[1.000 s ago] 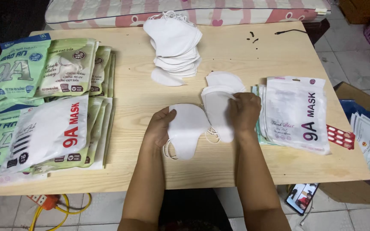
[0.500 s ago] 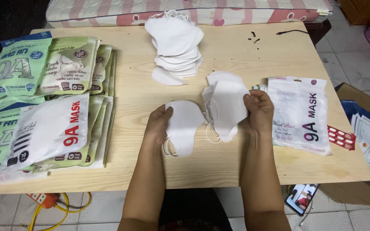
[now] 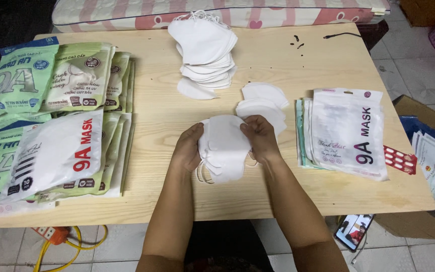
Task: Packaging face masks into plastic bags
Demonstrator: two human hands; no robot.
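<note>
Holding: you are pinching a small bundle of white masks (image 3: 225, 147) between your left hand (image 3: 188, 147) and your right hand (image 3: 259, 137), low over the bench (image 3: 162, 121) and near its front edge.
Grip: both grips are pressed onto the bundle's sides, thumbs on top; the under-fingers are hidden, so you cannot tell how deep they are reaching.
Ear loops (image 3: 203, 174): they are dangling below the bundle and are likely snagging on a finger or the bench, dragging one mask out of line.
Loose masks (image 3: 263, 103): lying just beyond your right hand, they are risking a nudge from your knuckles.
Flat packets (image 3: 348, 132): sitting near your right forearm, they are prone to sliding if your elbow is swinging out.
Packed bags (image 3: 51, 151): stacked well apart on the left, they are overhanging the front edge.
Tall mask stack (image 3: 205, 48): farthest off, it is leaning unevenly and could be toppling if jolted.
</note>
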